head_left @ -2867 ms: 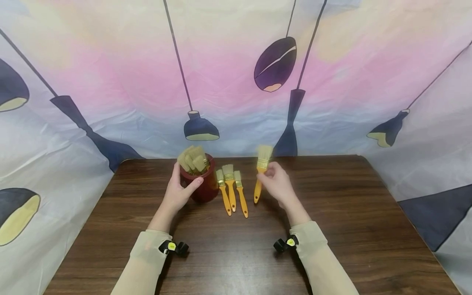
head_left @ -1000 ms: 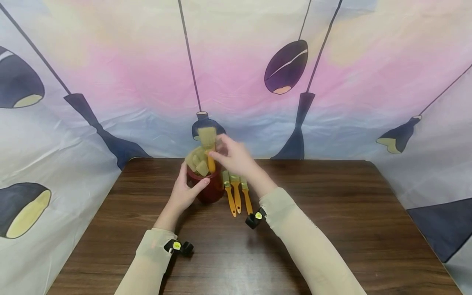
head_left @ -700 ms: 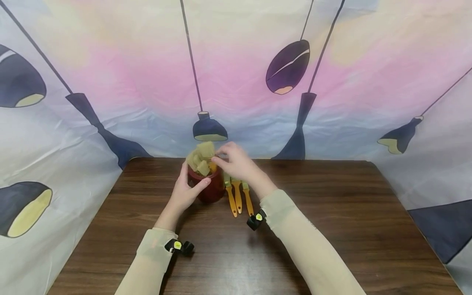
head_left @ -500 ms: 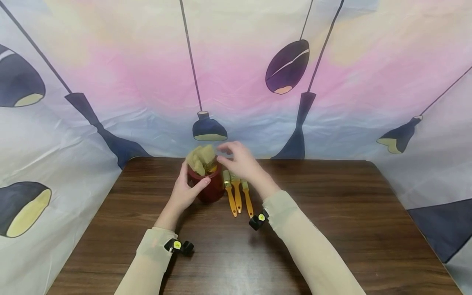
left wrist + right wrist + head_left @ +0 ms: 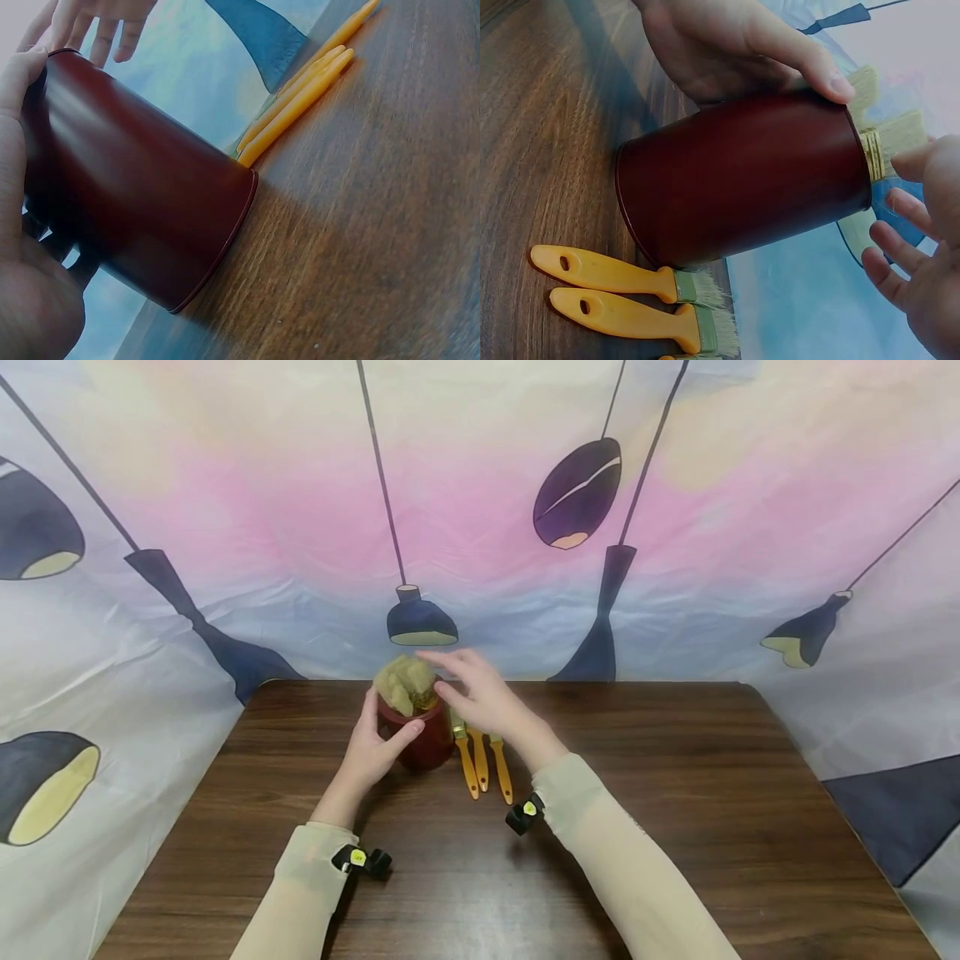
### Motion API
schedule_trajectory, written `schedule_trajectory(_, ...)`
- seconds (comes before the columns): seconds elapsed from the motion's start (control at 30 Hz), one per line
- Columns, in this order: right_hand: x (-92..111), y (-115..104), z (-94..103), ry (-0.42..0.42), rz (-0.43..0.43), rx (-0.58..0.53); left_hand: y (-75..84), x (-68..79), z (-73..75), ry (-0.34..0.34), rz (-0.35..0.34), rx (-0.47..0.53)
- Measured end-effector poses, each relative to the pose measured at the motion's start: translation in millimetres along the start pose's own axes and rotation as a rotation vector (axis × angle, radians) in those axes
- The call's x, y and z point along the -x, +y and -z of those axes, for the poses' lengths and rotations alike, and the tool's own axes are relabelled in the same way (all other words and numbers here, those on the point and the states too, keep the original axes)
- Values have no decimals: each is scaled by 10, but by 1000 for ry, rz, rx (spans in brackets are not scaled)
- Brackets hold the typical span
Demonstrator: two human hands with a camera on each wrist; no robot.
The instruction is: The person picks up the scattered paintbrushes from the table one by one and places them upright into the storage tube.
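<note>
A dark red cylindrical cup (image 5: 429,745) stands near the back of the table, with several paintbrushes (image 5: 405,681) in it, bristles up. My left hand (image 5: 367,753) grips the cup from its left side, thumb at the front below the rim. Beside the bristles, my right hand (image 5: 483,695) has its fingers extended and holds nothing. Whether its fingertips touch the bristles I cannot tell. Three paintbrushes with orange handles lie right of the cup: a left one (image 5: 467,768), a middle one (image 5: 480,760) and a right one (image 5: 502,772). In the head view, the right hand partly covers their bristles.
The dark wooden table (image 5: 675,793) has its far edge just behind the cup. A fabric backdrop (image 5: 262,485) printed with hanging lamps rises behind and beside it. Black cameras, left (image 5: 362,861) and right (image 5: 525,814), are strapped to the wrists.
My right hand has carried a paintbrush leftward from beside the loose brushes, lowered it handle first into the cup and let go. Its fingers have since extended over the bristles. The left hand stays on the cup.
</note>
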State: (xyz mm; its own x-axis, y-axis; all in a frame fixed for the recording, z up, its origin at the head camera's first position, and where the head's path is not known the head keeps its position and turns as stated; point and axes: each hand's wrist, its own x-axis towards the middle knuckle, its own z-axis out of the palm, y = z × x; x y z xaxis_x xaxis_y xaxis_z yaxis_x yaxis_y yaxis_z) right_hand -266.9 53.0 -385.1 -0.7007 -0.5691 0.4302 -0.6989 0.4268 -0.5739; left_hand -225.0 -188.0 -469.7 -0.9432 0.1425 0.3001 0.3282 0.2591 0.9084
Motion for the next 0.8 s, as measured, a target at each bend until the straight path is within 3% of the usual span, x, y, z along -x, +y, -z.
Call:
schedule_trajectory(0.23, 23, 8, -39, -39, -50, 17, 12, -3, -5, -1, -1, 14)
schedule_trajectory(0.5, 171, 172, -46, -1, -157, -133, 4, 5, -10, 7, 0, 24)
schedule_trajectory(0.63, 361, 293, -42, 46, -220, -89, 15, 9, -16, 7, 4, 22)
schedule_trajectory(0.8, 650, 432, -106, 60, -367, 4, 10, 4, -9, 9, 5, 19)
